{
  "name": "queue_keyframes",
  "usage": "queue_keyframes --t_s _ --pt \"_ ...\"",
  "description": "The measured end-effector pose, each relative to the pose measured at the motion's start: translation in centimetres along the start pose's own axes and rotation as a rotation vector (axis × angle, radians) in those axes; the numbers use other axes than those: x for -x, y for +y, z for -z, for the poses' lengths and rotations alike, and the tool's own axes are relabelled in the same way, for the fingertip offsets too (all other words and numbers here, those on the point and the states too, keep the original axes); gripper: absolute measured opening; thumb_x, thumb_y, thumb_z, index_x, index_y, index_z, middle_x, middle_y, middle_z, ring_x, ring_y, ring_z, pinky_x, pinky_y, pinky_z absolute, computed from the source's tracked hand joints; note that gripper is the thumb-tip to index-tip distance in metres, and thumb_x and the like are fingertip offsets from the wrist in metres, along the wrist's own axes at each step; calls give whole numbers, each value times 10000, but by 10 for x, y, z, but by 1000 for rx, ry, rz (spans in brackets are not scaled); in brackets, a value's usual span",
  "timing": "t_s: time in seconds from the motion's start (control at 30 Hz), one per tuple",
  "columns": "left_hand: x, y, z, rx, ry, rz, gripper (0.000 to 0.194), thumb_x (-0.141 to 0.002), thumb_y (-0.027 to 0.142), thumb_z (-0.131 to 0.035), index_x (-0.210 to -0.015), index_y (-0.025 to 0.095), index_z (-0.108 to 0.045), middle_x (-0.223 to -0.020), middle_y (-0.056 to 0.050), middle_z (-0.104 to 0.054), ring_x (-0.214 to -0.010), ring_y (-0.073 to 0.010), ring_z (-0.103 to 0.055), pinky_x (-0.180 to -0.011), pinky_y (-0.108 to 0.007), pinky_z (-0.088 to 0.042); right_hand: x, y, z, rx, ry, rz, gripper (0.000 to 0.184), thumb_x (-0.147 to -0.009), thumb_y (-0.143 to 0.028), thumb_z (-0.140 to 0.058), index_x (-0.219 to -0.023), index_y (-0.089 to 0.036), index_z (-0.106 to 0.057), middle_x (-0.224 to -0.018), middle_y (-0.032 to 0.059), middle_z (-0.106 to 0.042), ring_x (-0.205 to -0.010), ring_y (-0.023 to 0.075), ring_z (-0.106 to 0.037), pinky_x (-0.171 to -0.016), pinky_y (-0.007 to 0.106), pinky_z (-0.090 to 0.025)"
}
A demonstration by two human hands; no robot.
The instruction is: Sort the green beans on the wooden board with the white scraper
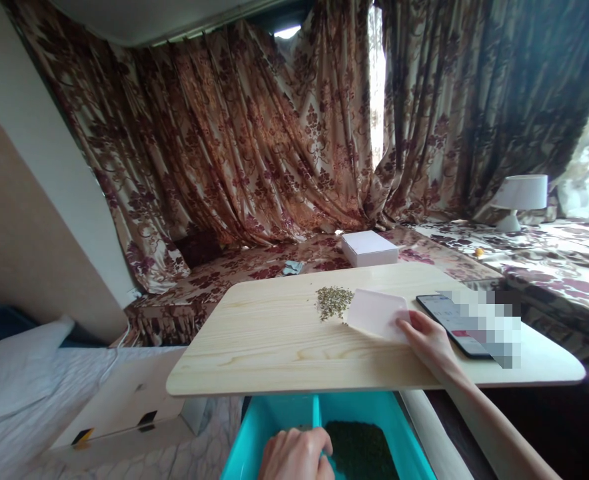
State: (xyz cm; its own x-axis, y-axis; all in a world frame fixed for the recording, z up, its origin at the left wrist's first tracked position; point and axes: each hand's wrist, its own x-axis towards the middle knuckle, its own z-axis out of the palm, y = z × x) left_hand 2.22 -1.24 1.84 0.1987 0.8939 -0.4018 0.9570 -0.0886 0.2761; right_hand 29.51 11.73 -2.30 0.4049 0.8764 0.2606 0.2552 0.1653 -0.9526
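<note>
A thin, whitish, see-through flat piece (377, 313), like a plastic sheet or scraper, is pinched at its right end by my right hand (424, 337) over the wooden tabletop (254, 340). The sheet's left edge meets a loose patch of small greenish-brown grains (333, 302). Below the near table edge is a turquoise bin (274, 413) with a divider (316, 410). Dark green loose material (359, 447) lies in its right compartment. My left hand (297, 455), closed with fingers curled, covers part of the divider; what it grips is hidden.
A phone (457, 330), partly behind a blurred patch, lies right of my right hand. Behind the table are a white box (369, 248) and a pale blue cloth (293, 267). A white carton (129, 400) rests on the bed at left. A lamp (522, 193) stands at right.
</note>
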Motion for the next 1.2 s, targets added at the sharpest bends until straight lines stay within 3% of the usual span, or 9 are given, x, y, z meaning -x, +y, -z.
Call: queue_keyframes --t_s 0.17,0.47,0.67,0.87,1.2 --pt "-1 -1 0 -3 20 -23 419 -810 230 -393 -1123 297 -664 -1076 -58 -682 -1064 -263 -587 -935 -363 -403 2 -6 -1 -1 28 -35 254 -588 -362 -630 -772 -194 -680 -790 69 -759 -794 271 -703 -737 347 -520" --pt "0 0 1 29 36 -42 426 -805 216 -384 -1116 267 -669 -1075 -76 -687 -1060 -286 -589 -927 -399 -405 8 -14 0 18 -61 -30 271 -587 -392 -649 -773 -200 -695 -818 66 -767 -827 280 -706 -750 344 -532" --pt "0 1 2 41 37 -52 418 -819 228 -380 -1122 270 -664 -1078 -76 -681 -1066 -274 -582 -938 -390 -398 -2 -12 -11 7 -67 29 247 -623 -389 -645 -794 -212 -675 -800 66 -764 -791 271 -704 -750 369 -531" --pt "1 2 2 47 25 -35 419 -820 219 -379 -1123 272 -663 -1084 -67 -679 -1068 -265 -577 -942 -375 -393 -7 -10 -25 -39 -138 56 182 -641 -349 -626 -768 -219 -646 -781 66 -758 -763 250 -703 -715 351 -535" --pt "-1 1 5 14 27 -39 421 -790 209 -407 -1099 282 -684 -1056 -59 -696 -1029 -267 -603 -901 -354 -420 -10 -6 -29 23 -119 127 162 -646 -380 -652 -703 -228 -645 -672 28 -735 -673 221 -680 -630 319 -525"
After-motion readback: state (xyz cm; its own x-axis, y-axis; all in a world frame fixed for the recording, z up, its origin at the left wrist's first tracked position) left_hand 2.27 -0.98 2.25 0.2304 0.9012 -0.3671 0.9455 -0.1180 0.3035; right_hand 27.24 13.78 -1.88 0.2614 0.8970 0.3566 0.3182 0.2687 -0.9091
